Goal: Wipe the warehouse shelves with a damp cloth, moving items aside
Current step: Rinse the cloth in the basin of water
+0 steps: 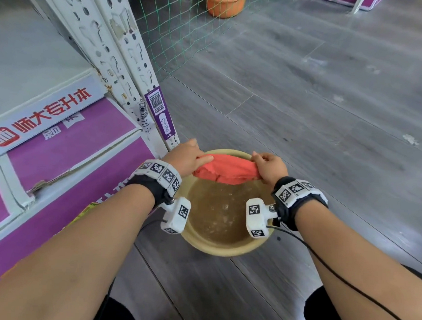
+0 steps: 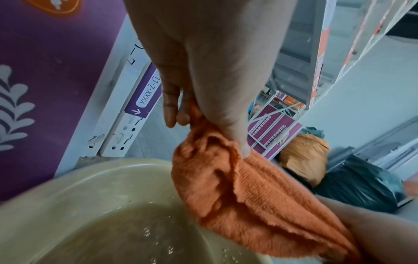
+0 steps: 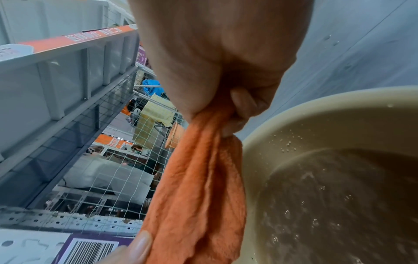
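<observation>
An orange cloth (image 1: 225, 169) is stretched between both hands just above the far rim of a tan basin (image 1: 224, 250) of murky brown water on the floor. My left hand (image 1: 187, 156) grips the cloth's left end, thumb lying along it. My right hand (image 1: 268, 166) has its fingers curled tight round the right end. The left wrist view shows the cloth (image 2: 248, 192) bunched in folds under my left hand (image 2: 196, 107) over the basin (image 2: 68, 196). The right wrist view shows my right hand (image 3: 228, 100) clenched on the cloth (image 3: 199, 187) beside the basin (image 3: 316, 117).
A white perforated shelf upright (image 1: 127, 65) with a purple barcode label (image 1: 159, 108) stands just left of the basin. Purple cartons (image 1: 66, 152) fill the lower shelf at left. Green netting (image 1: 177, 31) and an orange bucket (image 1: 225, 4) are behind. Grey plank floor (image 1: 330, 105) spreads to the right.
</observation>
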Tool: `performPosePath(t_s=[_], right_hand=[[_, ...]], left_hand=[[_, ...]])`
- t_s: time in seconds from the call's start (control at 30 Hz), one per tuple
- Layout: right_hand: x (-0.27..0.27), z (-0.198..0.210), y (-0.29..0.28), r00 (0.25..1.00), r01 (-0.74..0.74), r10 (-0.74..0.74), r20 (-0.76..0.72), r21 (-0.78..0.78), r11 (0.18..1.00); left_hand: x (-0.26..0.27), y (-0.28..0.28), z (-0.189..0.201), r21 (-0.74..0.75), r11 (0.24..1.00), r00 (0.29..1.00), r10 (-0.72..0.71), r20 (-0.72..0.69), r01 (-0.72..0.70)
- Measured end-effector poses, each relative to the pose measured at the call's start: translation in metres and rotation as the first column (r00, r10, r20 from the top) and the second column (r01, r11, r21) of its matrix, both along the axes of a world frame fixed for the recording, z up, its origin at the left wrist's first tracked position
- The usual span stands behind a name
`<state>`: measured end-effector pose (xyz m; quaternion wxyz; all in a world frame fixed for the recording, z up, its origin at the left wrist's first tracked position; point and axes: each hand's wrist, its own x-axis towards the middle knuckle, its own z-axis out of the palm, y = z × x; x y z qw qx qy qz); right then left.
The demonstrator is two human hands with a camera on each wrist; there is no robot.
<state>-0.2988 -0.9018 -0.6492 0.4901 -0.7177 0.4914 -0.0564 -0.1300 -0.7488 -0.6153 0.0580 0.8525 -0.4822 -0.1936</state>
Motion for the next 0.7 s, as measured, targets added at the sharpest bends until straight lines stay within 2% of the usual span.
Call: performPosePath(t_s=[0.07, 0.13, 0.17, 0.23, 0.33, 0.4, 0.47, 0.53, 0.57, 0.63, 0.67, 0.7], right_hand=[[0.000, -0.003, 0.000, 0.999, -0.011, 0.009, 0.046, 0.039, 0.999], [0.000, -0.003, 0.000, 0.997, 0.027, -0.035, 0.072, 0.100, 0.995], [0.000, 0.000, 0.000, 0.995, 0.038, -0.052, 0.087, 0.150, 0.988], [-0.001, 0.008, 0.004, 0.978, 0.015, -0.076, 0.192, 0.304, 0.953], [0.000, 0.020, 0.007, 0.903, -0.112, -0.150, 0.402, 0.560, 0.821], [0.000, 0.025, 0.008, 0.887, -0.224, -0.095, 0.453, 0.600, 0.768], [-0.003, 0.029, 0.007, 0.911, -0.269, 0.013, 0.413, 0.570, 0.776], [-0.002, 0.032, 0.005, 0.939, -0.213, 0.000, 0.343, 0.584, 0.784], [0.001, 0.032, 0.003, 0.953, -0.146, -0.043, 0.302, 0.575, 0.805], [0.010, 0.032, -0.005, 0.956, 0.010, -0.164, 0.245, 0.530, 0.848], [0.015, 0.035, -0.009, 0.942, 0.053, -0.220, 0.251, 0.538, 0.841], [0.020, 0.044, -0.011, 0.929, 0.027, -0.238, 0.283, 0.588, 0.808]], left_hand=[[0.001, -0.001, 0.001, -0.116, 0.993, 1.000, -0.029, 0.005, 0.030], [0.001, -0.006, 0.007, -0.252, 0.965, 0.994, -0.087, -0.064, 0.069], [-0.002, -0.008, 0.014, -0.315, 0.949, 0.989, -0.076, -0.129, 0.032], [-0.005, -0.011, 0.024, -0.400, 0.907, 0.971, 0.034, -0.237, -0.129], [-0.004, -0.017, 0.039, -0.408, 0.856, 0.939, 0.223, -0.262, -0.317], [0.000, -0.020, 0.042, -0.370, 0.843, 0.912, 0.298, -0.282, -0.390], [0.005, -0.022, 0.044, -0.335, 0.822, 0.877, 0.360, -0.319, -0.460], [0.010, -0.026, 0.041, -0.254, 0.798, 0.797, 0.402, -0.451, -0.546], [0.012, -0.027, 0.040, -0.201, 0.778, 0.732, 0.422, -0.535, -0.595], [0.016, -0.031, 0.043, -0.078, 0.713, 0.558, 0.470, -0.684, -0.697], [0.018, -0.033, 0.049, -0.023, 0.671, 0.453, 0.475, -0.754, -0.741], [0.018, -0.035, 0.059, 0.016, 0.624, 0.358, 0.469, -0.808, -0.781]])
